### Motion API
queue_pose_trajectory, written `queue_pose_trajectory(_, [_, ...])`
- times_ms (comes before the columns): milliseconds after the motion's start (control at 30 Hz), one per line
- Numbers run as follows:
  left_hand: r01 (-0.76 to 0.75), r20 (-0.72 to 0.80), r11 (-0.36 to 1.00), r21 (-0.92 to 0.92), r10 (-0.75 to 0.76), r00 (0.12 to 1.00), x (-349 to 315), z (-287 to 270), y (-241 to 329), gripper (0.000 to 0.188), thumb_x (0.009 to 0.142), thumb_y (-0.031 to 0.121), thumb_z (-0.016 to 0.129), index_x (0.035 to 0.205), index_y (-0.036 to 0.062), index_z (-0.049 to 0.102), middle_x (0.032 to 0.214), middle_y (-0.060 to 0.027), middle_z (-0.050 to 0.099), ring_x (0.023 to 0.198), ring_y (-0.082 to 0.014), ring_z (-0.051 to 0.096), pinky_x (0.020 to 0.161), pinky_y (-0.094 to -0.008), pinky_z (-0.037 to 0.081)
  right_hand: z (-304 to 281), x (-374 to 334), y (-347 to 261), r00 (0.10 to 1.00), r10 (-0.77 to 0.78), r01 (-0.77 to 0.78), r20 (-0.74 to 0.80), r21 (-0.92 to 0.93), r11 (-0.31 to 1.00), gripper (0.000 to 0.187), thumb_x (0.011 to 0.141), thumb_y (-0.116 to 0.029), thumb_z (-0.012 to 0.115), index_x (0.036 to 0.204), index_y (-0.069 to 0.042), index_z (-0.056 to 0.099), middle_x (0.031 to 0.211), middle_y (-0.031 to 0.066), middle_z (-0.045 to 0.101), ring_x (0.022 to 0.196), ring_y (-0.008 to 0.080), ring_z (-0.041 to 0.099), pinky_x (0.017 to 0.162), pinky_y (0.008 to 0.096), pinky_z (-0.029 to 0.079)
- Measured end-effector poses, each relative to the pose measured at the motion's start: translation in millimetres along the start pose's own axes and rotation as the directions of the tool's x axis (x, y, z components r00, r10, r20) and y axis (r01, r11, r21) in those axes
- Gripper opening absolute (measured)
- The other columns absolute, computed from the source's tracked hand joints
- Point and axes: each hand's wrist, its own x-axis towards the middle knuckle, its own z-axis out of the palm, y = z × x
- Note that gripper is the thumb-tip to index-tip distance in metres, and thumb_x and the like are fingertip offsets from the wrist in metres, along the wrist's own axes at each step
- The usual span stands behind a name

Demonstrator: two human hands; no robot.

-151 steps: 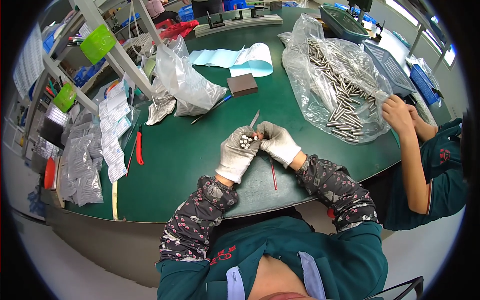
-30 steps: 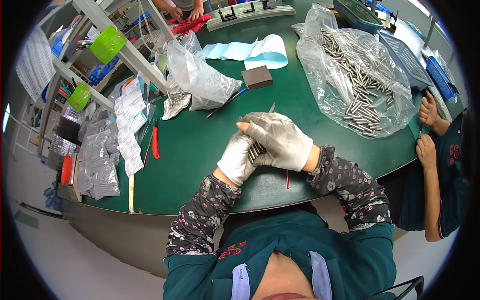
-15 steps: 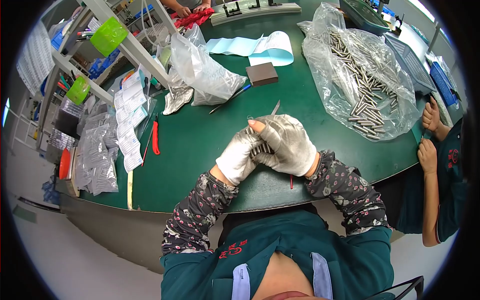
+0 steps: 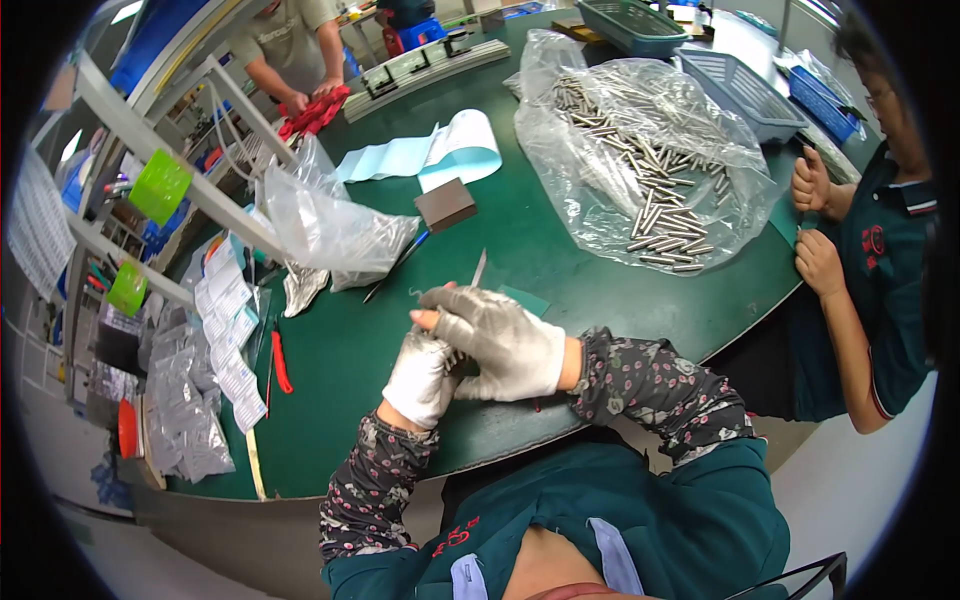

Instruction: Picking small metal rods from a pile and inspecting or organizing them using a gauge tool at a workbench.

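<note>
Both my hands wear whitish work gloves with greyed patches and are cupped together above the green table point(image 4: 340, 370). My left hand point(image 4: 415, 380) curls round a bunch of short metal pins point(image 4: 457, 362), mostly hidden between the palms. Over the top of them folds my right hand point(image 4: 510, 340), closed on the same bunch. A bare fingertip pokes out of a glove. Just beyond my right hand, a thin pointed metal blade point(image 4: 481, 267) shows on the table; its other end is hidden. To the right, a clear plastic bag point(image 4: 560, 200) lies spread with many loose pins point(image 4: 665, 225).
Red-handled pliers point(image 4: 281, 362), a brown block point(image 4: 446, 205), a pen point(image 4: 412, 248), light-blue paper point(image 4: 465, 150) and a filled plastic bag point(image 4: 330, 225) surround the work area. A shelf frame point(image 4: 215, 190) stands left. A co-worker's hands point(image 4: 815, 255) are at the right edge; another person point(image 4: 290, 60) stands far left.
The view has turned, so the table's things sit further left. My right hand has closed further over the left, covering most of the pins that showed before.
</note>
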Motion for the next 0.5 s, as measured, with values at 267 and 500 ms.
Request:
queue_pose_trajectory(267, [0.053, 0.124, 0.998, 0.019, -0.055, 0.991, -4, 0, -1, 0.034, 0.076, 0.015, 0.064, 0.105, 0.0060, 0.049, 0.097, -0.0039, 0.057, 0.085, -0.0144, 0.059, 0.069, -0.0254, 0.052, 5, -8, 6, 0.995, -0.005, 0.001, -0.096, -0.051, 0.999, 0.056, 0.055, -0.012, 0.069, 0.106, -0.003, 0.048, 0.102, 0.0178, 0.053, 0.085, 0.0341, 0.055, 0.071, 0.0406, 0.046])
queue_pose_trajectory(500, [0.109, 0.129, 0.986, 0.122, -0.125, 0.984, -5, 3, 3, 0.038, 0.077, 0.012, 0.064, 0.111, 0.0094, 0.047, 0.105, -0.0020, 0.053, 0.095, -0.0144, 0.054, 0.077, -0.0275, 0.047, 7, -14, 14, 0.994, -0.066, 0.056, -0.088, -0.106, 0.993, 0.064, 0.050, -0.009, 0.067, 0.110, -0.002, 0.046, 0.104, 0.0188, 0.053, 0.092, 0.0339, 0.054, 0.077, 0.0406, 0.045])
